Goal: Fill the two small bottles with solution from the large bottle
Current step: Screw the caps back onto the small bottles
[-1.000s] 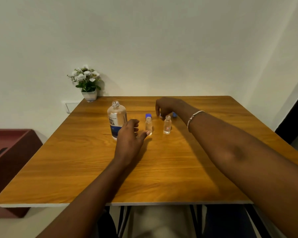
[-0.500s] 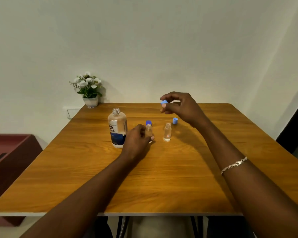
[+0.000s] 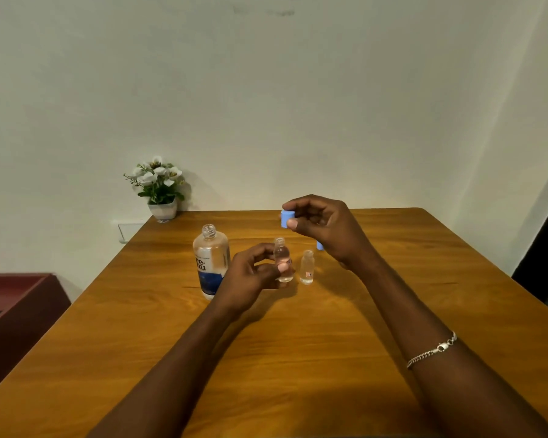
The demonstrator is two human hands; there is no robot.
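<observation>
Now the table (image 3: 298, 358) carries the big bottle (image 3: 211, 260), uncapped, toward the far edge left of middle. My left hand (image 3: 250, 279) pinches one small bottle (image 3: 282, 259), open-topped, just right of it. My right hand (image 3: 326, 229) grips a blue cap (image 3: 287, 218) above. The second small bottle (image 3: 307, 267) stands open beside, another cap (image 3: 319, 245) behind it.

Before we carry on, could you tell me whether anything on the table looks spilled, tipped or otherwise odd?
Nothing stands out. The large bottle and both small bottles stand upright and uncapped, and the table shows no puddles. The right hand pinches one blue cap.
</observation>
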